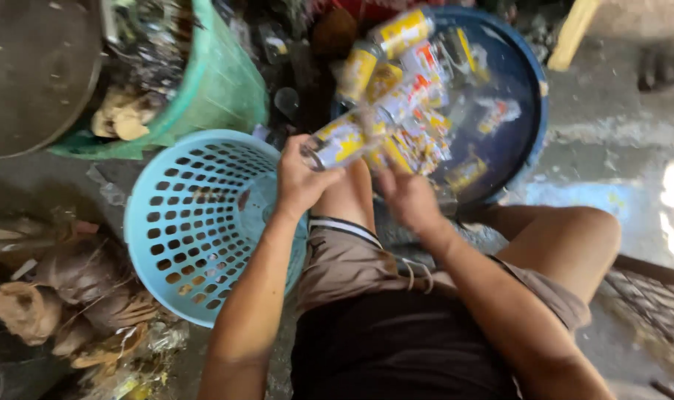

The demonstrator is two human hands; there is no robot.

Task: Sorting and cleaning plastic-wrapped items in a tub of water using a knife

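The left hand (pixel 301 178) is raised over the knees with the forearm running up from the lower left, wrist bent, fingers and thumb curled closed around the near end of a clear bottle (pixel 344 139); the right hand (pixel 409 198) sits just beside it, palm down, fingers reaching forward into the heap, and motion blur hides whether it grips anything, so I cannot tell if it is closed or spread. The bottle is a see-through one with a yellow and white label wrapped round its middle, lying tilted, its mouth end toward the left hand and its far end pointing up and right; it sits above the left knee, between the pale blue basket (pixel 196 222) and the dark blue tub (pixel 526 96). Beyond both hands a pile of similar labelled bottles (pixel 407 81), yellow, white and red, fills the near side of the tub, some blurred, possibly in motion; the tub holds water or a wet sheen on its far side. The basket, perforated and round, stands touching the left forearm's side; behind it a green bin (pixel 226 81) holds scraps; husk-like brown bundles (pixel 62 289) lie at the lower left; the person wears tan shorts (pixel 366 259).
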